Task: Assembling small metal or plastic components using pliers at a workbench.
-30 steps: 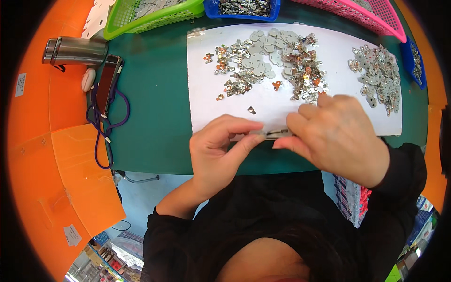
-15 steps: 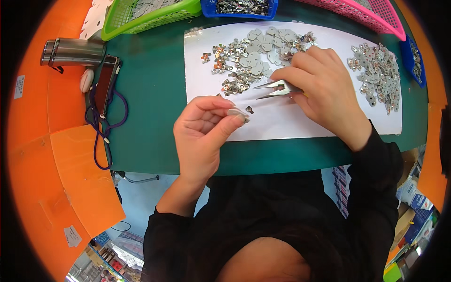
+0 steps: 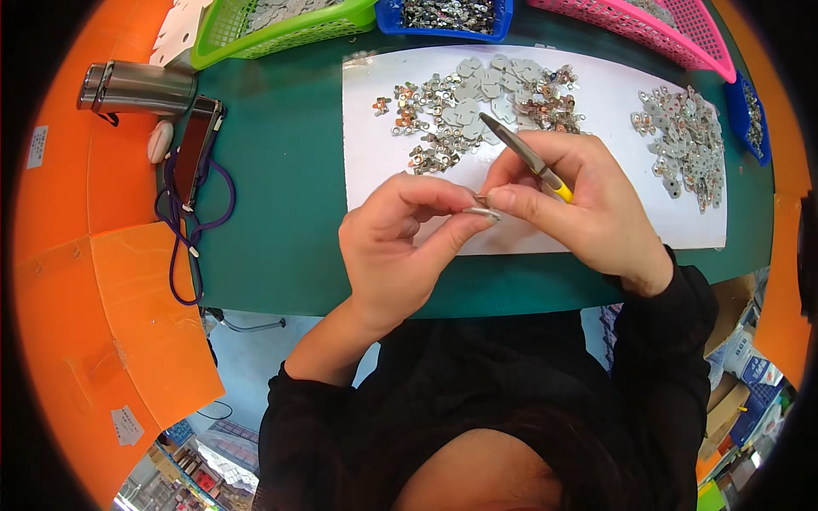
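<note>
Just off centre toward two o'clock, has brought the right hand (image 3: 584, 189) in to meet the left hand (image 3: 390, 240), after reaching over the heaps half a second ago. Has also swung the needle-nose pliers (image 3: 516, 145), from jaws spread toward nine o'clock to jaws together toward half past ten. Still grips a flat grey plate (image 3: 485, 213) between left thumb and forefinger, at the meeting of both hands. Cradles the pliers in the right hand, with thumb and forefinger pinched beside the plate, on something too small to make out. Angles both hands inward, from black sleeves at seven and four o'clock. Works over a white board (image 3: 660, 228) on a green table (image 3: 277, 238), below heaped grey plates (image 3: 488, 83) at one o'clock. Farther out, faces a green basket (image 3: 294, 47) at eleven, a blue bin (image 3: 443, 31) at twelve, a steel flask (image 3: 146, 88) at ten.
</note>
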`<state>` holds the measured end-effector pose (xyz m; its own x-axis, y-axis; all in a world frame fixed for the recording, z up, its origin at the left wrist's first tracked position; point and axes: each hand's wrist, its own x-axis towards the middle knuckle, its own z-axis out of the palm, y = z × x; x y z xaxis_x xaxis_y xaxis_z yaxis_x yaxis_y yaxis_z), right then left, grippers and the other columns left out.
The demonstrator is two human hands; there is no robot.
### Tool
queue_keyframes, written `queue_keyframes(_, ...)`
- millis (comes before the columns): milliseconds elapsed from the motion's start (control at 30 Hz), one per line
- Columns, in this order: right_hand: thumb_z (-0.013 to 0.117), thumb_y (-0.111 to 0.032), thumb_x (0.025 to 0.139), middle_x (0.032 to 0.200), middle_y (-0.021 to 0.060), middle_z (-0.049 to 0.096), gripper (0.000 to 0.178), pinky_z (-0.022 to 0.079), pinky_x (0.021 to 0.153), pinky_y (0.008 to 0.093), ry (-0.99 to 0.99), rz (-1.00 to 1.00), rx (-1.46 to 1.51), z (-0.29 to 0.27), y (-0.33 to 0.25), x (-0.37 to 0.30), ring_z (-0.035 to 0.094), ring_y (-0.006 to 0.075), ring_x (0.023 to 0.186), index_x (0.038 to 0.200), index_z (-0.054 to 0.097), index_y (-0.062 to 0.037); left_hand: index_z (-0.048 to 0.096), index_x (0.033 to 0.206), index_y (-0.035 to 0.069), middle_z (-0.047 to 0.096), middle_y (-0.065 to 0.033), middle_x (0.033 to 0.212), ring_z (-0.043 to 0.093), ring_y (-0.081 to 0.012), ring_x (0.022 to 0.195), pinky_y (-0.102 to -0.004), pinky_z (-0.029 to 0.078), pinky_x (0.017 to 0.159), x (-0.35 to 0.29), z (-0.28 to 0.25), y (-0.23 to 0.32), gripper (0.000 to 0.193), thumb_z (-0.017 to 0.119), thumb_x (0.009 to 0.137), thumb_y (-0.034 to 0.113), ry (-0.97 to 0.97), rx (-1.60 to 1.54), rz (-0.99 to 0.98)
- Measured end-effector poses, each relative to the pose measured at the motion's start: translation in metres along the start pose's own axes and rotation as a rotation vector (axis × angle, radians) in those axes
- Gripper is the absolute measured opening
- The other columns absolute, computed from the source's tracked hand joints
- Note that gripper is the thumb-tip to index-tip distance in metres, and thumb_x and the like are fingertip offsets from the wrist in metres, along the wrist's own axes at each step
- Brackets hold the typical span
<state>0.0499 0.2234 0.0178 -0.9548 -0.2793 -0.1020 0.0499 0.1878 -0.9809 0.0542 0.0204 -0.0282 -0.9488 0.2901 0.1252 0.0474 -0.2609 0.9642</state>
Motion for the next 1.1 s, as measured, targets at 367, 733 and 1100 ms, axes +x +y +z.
queue_keyframes(367, 0.066, -0.013, 0.09, 0.076, 0.0018, 0.059, 0.014, 0.043, 0.067, 0.0256, -0.057, 0.017, -0.179, -0.011, -0.002, 0.013, 0.051, 0.0091, 0.073, 0.089, 0.064, 0.0007, 0.067, 0.088, 0.0, 0.07, -0.0107, 0.086, 0.071, -0.0244, 0.08, -0.031, 0.058, 0.072, 0.026, -0.005, 0.007, 0.022, 0.076, 0.072, -0.012, -0.179, 0.661, 0.637)
queue_keyframes(733, 0.065, -0.008, 0.09, 0.076, 0.0058, 0.058, 0.011, 0.045, 0.064, 0.0279, -0.035, -0.213, -0.291, -0.012, -0.005, 0.006, 0.056, 0.0129, 0.068, 0.092, 0.062, 0.0025, 0.064, 0.081, -0.003, 0.07, -0.0162, 0.087, 0.072, -0.0305, 0.083, -0.0356, 0.06, 0.074, 0.034, -0.012, 0.009, 0.018, 0.074, 0.069, -0.013, -0.23, 0.722, 0.785)
queue_keyframes(1100, 0.065, 0.003, 0.071, 0.078, 0.0118, 0.059, 0.02, 0.046, 0.069, 0.0369, -0.122, -0.419, -0.401, -0.021, -0.005, 0.009, 0.057, 0.0292, 0.073, 0.09, 0.06, 0.0019, 0.064, 0.083, -0.001, 0.073, -0.0184, 0.094, 0.073, -0.0303, 0.086, -0.0372, 0.06, 0.075, 0.029, -0.013, 0.015, 0.019, 0.077, 0.07, -0.008, -0.301, 0.759, 0.749)
